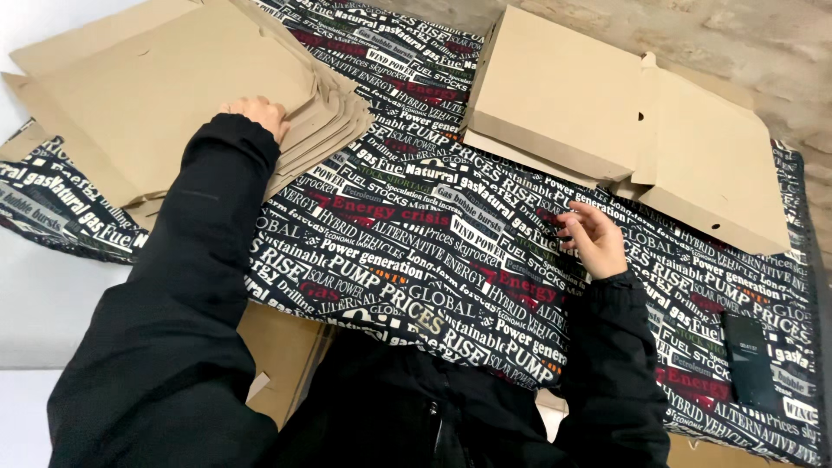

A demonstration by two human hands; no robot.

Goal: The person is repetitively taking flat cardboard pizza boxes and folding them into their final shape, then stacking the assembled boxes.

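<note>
Black sleeves frame the printed cloth (416, 251). On the cloth's far left, the left hand (258, 113) presses fingers onto the stack of flat cardboard sheets (173, 95), apparently to slide one free. Right hand (596, 238) hovers half-curled, empty, near the folded boxes (607, 113), which sit far right, out of the way.

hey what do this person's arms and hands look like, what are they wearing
Both arms are covered by long black sleeves of a matte, jacket-like garment, slightly creased, ending in plain cuffs at the wrists. The left hand and right hand are bare: no gloves, and no rings, watch or markings that show from this view.
</note>
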